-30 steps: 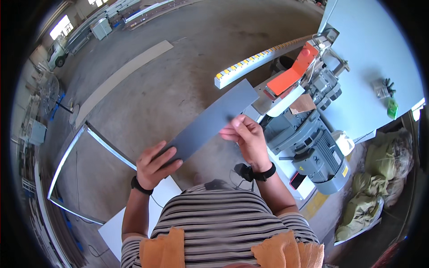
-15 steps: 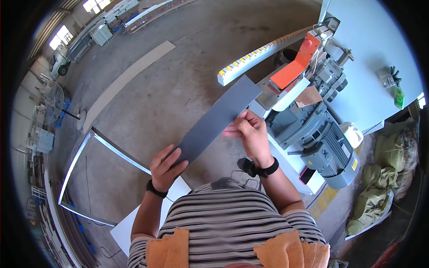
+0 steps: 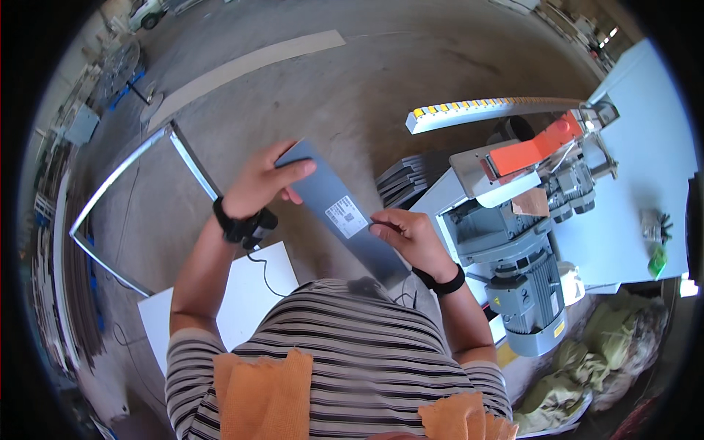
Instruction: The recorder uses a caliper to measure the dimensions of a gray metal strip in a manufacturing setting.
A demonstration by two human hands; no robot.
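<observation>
Grey panel point(image 3: 345, 213) now swung off the machine point(image 3: 513, 242); both hands' point(image 3: 260, 183) point(image 3: 407, 235) grip on it.

matt grey smooth panel point(image 3: 345, 213) with paper label point(image 3: 347, 215), rough concrete floor point(image 3: 308, 95), painted metal motor point(image 3: 524, 301)

The one camera sits on my head and looks straight down. My striped shirt point(image 3: 345, 359) fills the bottom, very close. My two arms reach up into the middle. The grey concrete floor point(image 3: 352, 95) lies far below. Straight lines bend near the round dark edge.
</observation>
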